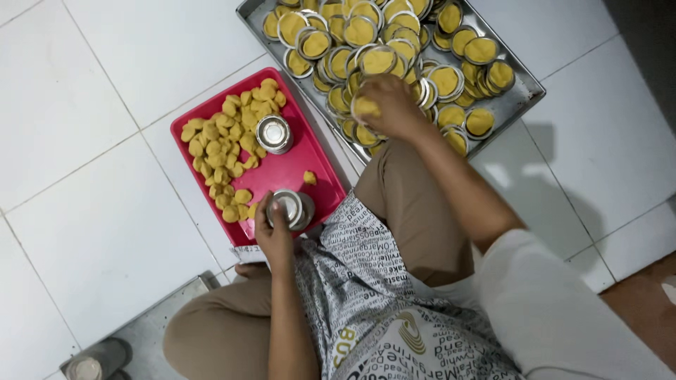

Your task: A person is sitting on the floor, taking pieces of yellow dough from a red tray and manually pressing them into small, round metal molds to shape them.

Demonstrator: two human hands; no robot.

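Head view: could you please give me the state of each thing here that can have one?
Left hand: gripping a stack of small metal tins at the red tray's near edge.
Right hand: on a dough-filled tin over the metal tray.
Red tray: partly covered with loose dough pieces.
Second tin stack: upright, untouched.
Metal tray: crowded with filled tins, overlapping.

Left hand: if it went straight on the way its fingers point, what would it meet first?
The left hand already grips a stack of small metal tins; beyond that, probably the lone dough piece on the red tray, though depth is unclear.
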